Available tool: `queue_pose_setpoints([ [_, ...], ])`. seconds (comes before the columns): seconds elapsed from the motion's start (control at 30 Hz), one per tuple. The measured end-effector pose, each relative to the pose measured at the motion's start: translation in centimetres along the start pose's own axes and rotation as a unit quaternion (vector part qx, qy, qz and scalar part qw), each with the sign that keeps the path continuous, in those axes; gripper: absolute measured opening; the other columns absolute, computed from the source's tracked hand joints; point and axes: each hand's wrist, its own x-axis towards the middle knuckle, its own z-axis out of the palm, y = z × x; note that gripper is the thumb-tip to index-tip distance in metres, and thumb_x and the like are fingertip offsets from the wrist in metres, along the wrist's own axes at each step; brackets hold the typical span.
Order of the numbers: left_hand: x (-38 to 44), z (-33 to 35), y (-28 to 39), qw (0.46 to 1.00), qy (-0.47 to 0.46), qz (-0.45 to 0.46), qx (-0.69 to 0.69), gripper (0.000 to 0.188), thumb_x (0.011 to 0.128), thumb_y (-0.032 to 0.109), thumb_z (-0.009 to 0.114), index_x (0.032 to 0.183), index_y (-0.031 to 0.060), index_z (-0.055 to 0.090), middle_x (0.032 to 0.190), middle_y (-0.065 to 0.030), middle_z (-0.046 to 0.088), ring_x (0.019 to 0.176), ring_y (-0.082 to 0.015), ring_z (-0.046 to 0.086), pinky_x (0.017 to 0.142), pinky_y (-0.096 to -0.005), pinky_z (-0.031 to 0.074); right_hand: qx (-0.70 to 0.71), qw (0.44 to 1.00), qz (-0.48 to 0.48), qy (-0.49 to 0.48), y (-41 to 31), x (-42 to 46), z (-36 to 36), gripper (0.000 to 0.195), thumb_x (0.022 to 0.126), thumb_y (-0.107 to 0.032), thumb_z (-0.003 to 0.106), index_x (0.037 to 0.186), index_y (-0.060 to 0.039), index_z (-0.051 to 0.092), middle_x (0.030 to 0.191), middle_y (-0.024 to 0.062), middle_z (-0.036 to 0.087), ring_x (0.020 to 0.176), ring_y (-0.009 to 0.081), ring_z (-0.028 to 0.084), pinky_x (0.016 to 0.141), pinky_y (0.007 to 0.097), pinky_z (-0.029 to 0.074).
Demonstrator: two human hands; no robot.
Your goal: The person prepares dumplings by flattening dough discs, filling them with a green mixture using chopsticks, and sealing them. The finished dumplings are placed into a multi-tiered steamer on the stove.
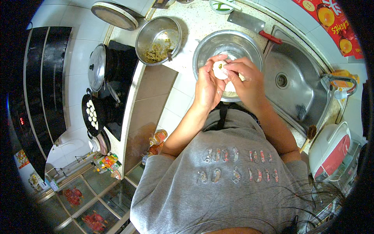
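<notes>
Over a large steel bowl (201,49), my left hand (209,84) cups a small round dough wrapper (216,73). Some greenish filling shows through an opening in the dough's middle. My right hand (247,77) pinches the dough's edge with thumb and fingertips. White dough (230,87) lies in the bowl below my hands, partly hidden by them. To the left stands a smaller steel bowl (143,38) with chopped greenish-brown filling (159,52) and the handle of a utensil leaning at its rim.
A cleaver (247,22) with a red handle lies behind the large bowl, beside the steel sink (304,76). On the left stove (124,67) are a lidded pan (98,67) and a black wok (99,117) holding several white dough balls. A white-and-red container (330,152) stands at the right.
</notes>
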Motion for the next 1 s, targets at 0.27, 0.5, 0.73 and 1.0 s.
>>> queue_pose_setpoints([
  [0.27, -0.3, 0.3, 0.7, 0.993, 0.000, -0.025, 0.115, 0.055, 0.102, 0.045, 0.025, 0.117, 0.0010, 0.055, 0.109, -0.0126, 0.062, 0.101, -0.0196, 0.059, 0.089, -0.0340, 0.044, -0.103, 0.973, -0.192, -0.075, 0.6, 1.3, -1.1, 0.016, 0.072, 0.000, 0.067, 0.086, -0.0059, 0.063, 0.087, 0.0079, 0.059, 0.077, 0.0270, 0.060, 0.067, 0.0355, 0.050],
  [0.5, -0.2, 0.4, 0.6, 0.982, -0.017, -0.011, 0.185, 0.059, 0.102, 0.048, 0.023, 0.116, 0.0009, 0.056, 0.107, -0.0110, 0.063, 0.101, -0.0186, 0.059, 0.093, -0.0331, 0.041, 0.032, 0.998, 0.053, -0.003, -1.0, 0.8, -0.8, 0.018, 0.072, 0.000, 0.071, 0.087, -0.0054, 0.064, 0.083, 0.0084, 0.059, 0.070, 0.0247, 0.060, 0.064, 0.0327, 0.050],
  [0.73, 0.0, 0.7, 2.2, 0.981, 0.025, -0.112, 0.158, 0.061, 0.102, 0.051, 0.023, 0.116, 0.0005, 0.054, 0.098, -0.0100, 0.061, 0.093, -0.0173, 0.057, 0.087, -0.0311, 0.045, -0.141, 0.965, -0.213, -0.063, 1.0, 1.0, -1.0, 0.020, 0.067, -0.006, 0.067, 0.086, -0.0066, 0.063, 0.083, 0.0070, 0.058, 0.074, 0.0256, 0.058, 0.063, 0.0347, 0.049],
  [1.0, 1.0, -1.3, 1.4, 0.951, -0.035, -0.103, 0.289, 0.071, 0.100, 0.058, 0.019, 0.122, -0.0024, 0.051, 0.109, -0.0117, 0.058, 0.099, -0.0165, 0.056, 0.083, -0.0287, 0.047, -0.102, 0.964, -0.175, -0.169, 0.7, 2.4, -1.7, 0.020, 0.069, -0.008, 0.066, 0.088, -0.0060, 0.060, 0.090, 0.0085, 0.059, 0.084, 0.0284, 0.059, 0.069, 0.0384, 0.050],
])
